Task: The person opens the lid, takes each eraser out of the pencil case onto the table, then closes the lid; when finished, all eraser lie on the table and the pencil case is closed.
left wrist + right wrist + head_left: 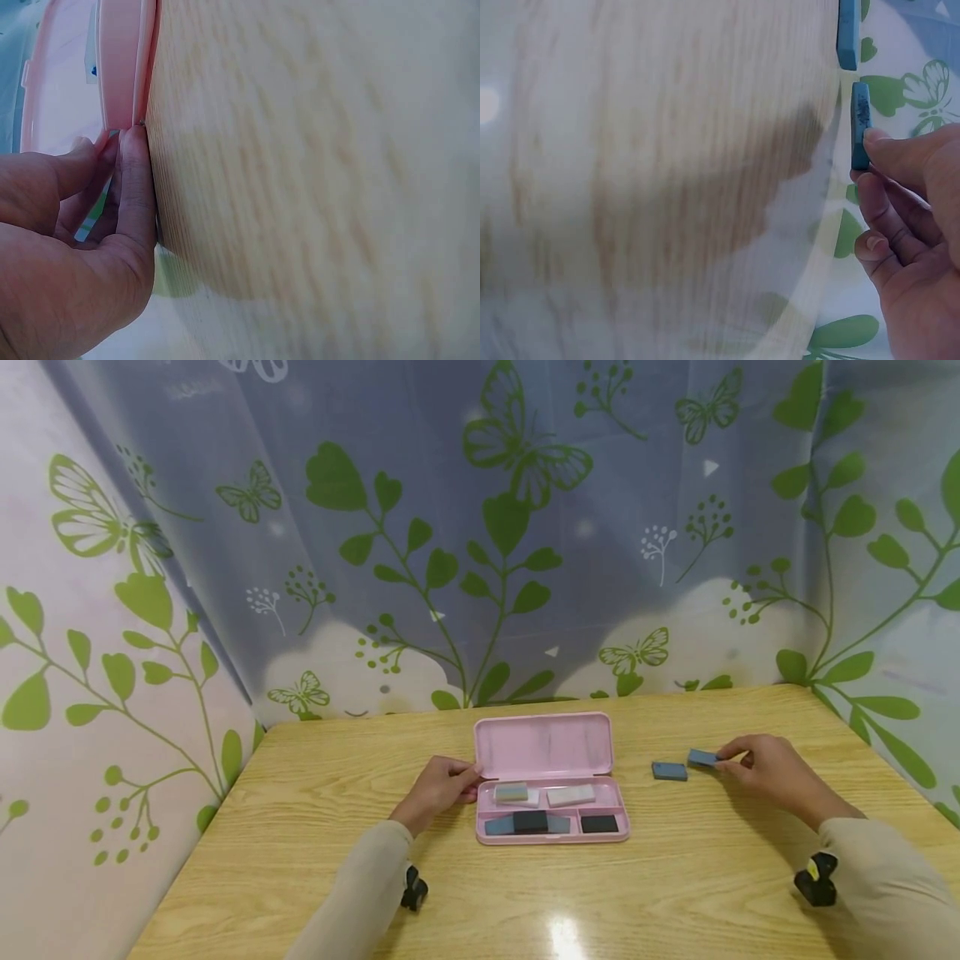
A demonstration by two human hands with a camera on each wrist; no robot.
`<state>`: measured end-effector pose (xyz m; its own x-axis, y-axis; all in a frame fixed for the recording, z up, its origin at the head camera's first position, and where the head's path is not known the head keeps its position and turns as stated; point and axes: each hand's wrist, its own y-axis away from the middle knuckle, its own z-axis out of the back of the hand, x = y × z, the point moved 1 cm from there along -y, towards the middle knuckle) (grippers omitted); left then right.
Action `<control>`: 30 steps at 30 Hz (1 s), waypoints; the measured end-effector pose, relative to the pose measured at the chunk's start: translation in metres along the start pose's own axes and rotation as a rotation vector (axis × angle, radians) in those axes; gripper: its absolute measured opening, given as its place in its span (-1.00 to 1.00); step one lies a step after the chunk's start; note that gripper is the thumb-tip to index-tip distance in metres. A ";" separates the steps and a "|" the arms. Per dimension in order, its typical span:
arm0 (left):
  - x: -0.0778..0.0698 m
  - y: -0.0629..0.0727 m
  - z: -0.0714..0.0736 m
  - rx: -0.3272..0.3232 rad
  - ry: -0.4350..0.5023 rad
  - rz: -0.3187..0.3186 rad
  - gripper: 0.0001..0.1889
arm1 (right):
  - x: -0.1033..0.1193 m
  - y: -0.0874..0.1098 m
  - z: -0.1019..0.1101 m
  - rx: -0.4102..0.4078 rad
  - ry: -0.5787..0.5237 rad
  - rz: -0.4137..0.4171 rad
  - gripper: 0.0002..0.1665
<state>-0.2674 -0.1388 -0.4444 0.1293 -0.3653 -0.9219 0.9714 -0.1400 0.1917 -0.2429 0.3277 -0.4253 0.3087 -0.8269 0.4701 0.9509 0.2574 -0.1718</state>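
Observation:
A pink pencil case (552, 839) lies with its lid (543, 747) raised at the back. My left hand (441, 789) holds the case at its left side, near the hinge; the left wrist view has the thumb on the lid's edge and fingertips at the case corner. Between thumb and fingers, my right hand (772, 772) pinches a blue eraser-like block (861, 124), dark-smudged on one face in the right wrist view. A second blue block (669, 771) rests on the table just left of it. Inside the case are whitish blocks (572, 795), a striped block (512, 791) and a black block (530, 822).
Another black block (599, 823) sits in the case's front right compartment. Bluish pieces (498, 825) lie at the front left. Beneath everything is a wood-grain table (645, 893), backed by a curtain (420, 568) printed with leaves and butterflies.

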 end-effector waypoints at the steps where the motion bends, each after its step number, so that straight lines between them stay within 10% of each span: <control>1: 0.000 0.000 0.000 0.000 -0.002 0.000 -0.72 | -0.001 0.000 0.000 0.003 -0.003 -0.003 -0.83; 15: -0.002 0.001 0.001 0.005 0.009 0.002 -0.71 | 0.001 -0.004 0.000 -0.013 0.029 0.003 -0.76; 30: -0.001 0.002 0.001 0.013 0.013 0.000 -0.71 | 0.063 -0.020 -0.010 -0.027 -0.039 0.161 -0.78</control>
<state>-0.2662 -0.1400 -0.4427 0.1320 -0.3531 -0.9262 0.9688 -0.1519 0.1960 -0.2424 0.2652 -0.4012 0.4585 -0.7558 0.4675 0.8881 0.3713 -0.2708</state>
